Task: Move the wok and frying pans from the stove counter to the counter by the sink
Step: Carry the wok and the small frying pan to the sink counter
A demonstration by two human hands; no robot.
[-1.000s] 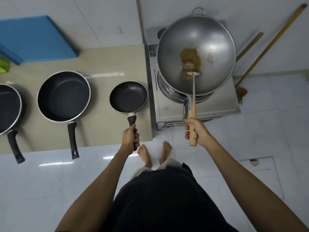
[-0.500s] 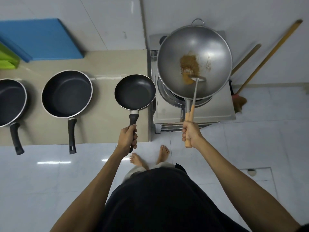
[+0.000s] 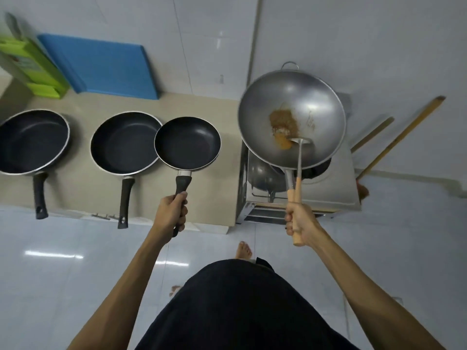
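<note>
Two hands (both gripping handles): left (image 3: 170,215) under small pan (image 3: 187,143), right (image 3: 300,221) under wok (image 3: 313,114).

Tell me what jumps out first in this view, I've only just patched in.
The big steel wok, lifted over the stove on the right, with a brown patch of food and a spatula in it; the right hand grips both wooden handles. The left hand holds a small black frying pan above the beige counter, overlapping one of two larger pans resting there.
</note>
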